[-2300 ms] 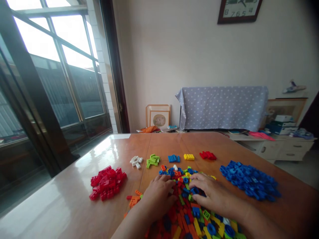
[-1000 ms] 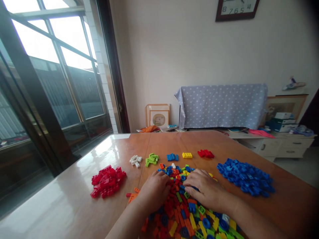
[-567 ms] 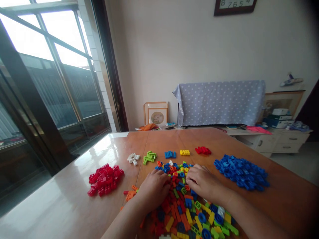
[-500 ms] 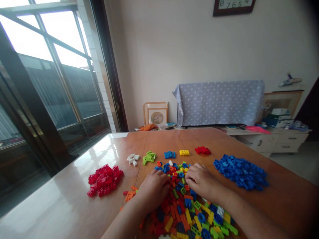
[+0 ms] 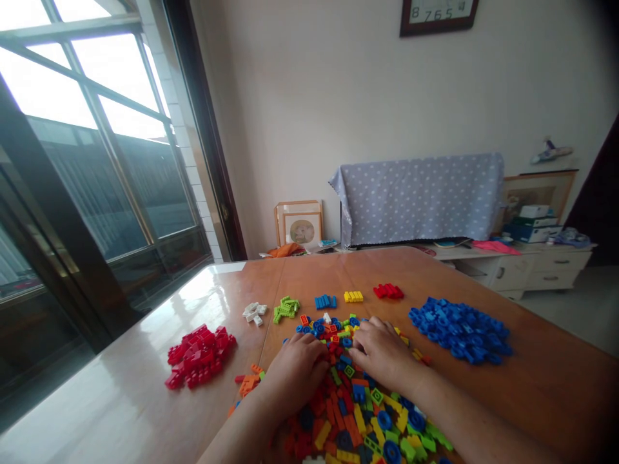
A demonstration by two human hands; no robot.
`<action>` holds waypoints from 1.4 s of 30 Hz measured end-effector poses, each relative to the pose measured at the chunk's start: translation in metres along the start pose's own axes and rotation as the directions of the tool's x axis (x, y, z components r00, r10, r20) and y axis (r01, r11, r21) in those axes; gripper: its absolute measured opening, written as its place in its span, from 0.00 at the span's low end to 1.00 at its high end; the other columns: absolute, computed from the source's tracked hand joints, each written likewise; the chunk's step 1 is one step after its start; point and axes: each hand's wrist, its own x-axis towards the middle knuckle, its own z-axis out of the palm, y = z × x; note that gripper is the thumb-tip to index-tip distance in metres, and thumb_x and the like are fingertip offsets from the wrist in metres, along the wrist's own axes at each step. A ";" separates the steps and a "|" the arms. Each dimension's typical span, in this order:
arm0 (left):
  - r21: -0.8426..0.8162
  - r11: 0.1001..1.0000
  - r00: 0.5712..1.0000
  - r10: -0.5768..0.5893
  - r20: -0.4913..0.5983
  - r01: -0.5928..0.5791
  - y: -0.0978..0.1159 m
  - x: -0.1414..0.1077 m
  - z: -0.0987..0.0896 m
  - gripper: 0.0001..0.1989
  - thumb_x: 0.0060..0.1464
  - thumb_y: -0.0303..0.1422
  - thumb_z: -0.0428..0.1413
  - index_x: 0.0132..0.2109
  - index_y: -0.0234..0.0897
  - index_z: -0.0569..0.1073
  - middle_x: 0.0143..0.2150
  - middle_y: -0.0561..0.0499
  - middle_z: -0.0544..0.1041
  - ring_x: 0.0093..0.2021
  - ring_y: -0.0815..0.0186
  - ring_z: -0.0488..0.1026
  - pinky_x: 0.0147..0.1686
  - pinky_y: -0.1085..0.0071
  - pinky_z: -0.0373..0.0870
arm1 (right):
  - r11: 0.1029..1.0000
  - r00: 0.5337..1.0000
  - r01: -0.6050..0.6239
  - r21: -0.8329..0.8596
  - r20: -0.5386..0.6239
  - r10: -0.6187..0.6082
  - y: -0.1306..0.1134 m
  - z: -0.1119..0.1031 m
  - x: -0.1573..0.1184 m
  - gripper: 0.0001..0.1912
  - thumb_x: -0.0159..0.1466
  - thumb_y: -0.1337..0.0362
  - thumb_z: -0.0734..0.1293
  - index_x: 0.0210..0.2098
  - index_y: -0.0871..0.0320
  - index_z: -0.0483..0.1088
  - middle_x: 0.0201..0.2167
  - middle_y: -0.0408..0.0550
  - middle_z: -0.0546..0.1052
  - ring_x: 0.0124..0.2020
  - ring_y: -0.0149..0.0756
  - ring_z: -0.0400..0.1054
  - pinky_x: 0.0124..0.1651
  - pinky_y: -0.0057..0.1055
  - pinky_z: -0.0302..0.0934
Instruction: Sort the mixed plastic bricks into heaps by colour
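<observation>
While both hands touch it, mixed brick pile multicoloured, loose, jumbled | each grip: cannot tell

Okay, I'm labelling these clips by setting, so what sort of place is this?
Probably a room in a home: a wooden table, framed pictures leaning by the wall, and a polka-dot cloth draped above a low white cabinet.

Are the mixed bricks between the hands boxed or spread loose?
Spread loose: the mixed bricks lie jumbled directly on the table, around the left hand and right hand, with no box walls showing.
</observation>
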 end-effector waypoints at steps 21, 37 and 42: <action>-0.218 0.976 0.993 -0.030 -0.110 0.006 0.009 -0.001 0.001 0.08 0.59 0.29 0.54 0.41 0.41 0.78 0.40 0.50 0.78 0.43 0.64 0.74 0.43 0.72 0.68 | 0.915 0.951 0.308 0.262 -0.106 -0.290 -0.016 -0.025 -0.011 0.07 0.69 0.60 0.65 0.38 0.53 0.75 0.38 0.47 0.79 0.44 0.43 0.68 0.50 0.38 0.59; -0.619 0.744 0.732 -0.565 -0.380 0.252 -0.043 0.004 -0.039 0.16 0.49 0.42 0.61 0.40 0.33 0.74 0.33 0.50 0.76 0.33 0.66 0.71 0.35 0.70 0.68 | 0.966 0.961 0.213 0.147 -0.207 -0.181 0.036 -0.020 0.000 0.12 0.70 0.59 0.62 0.38 0.54 0.77 0.36 0.48 0.80 0.43 0.43 0.69 0.49 0.38 0.57; -0.461 0.782 0.714 -0.598 -0.364 0.420 -0.059 0.009 -0.042 0.14 0.53 0.41 0.56 0.40 0.34 0.75 0.31 0.50 0.77 0.30 0.67 0.71 0.32 0.71 0.66 | 0.965 0.967 0.188 0.181 -0.204 -0.150 0.039 -0.020 -0.001 0.12 0.70 0.60 0.62 0.37 0.54 0.76 0.35 0.47 0.79 0.42 0.42 0.69 0.45 0.35 0.58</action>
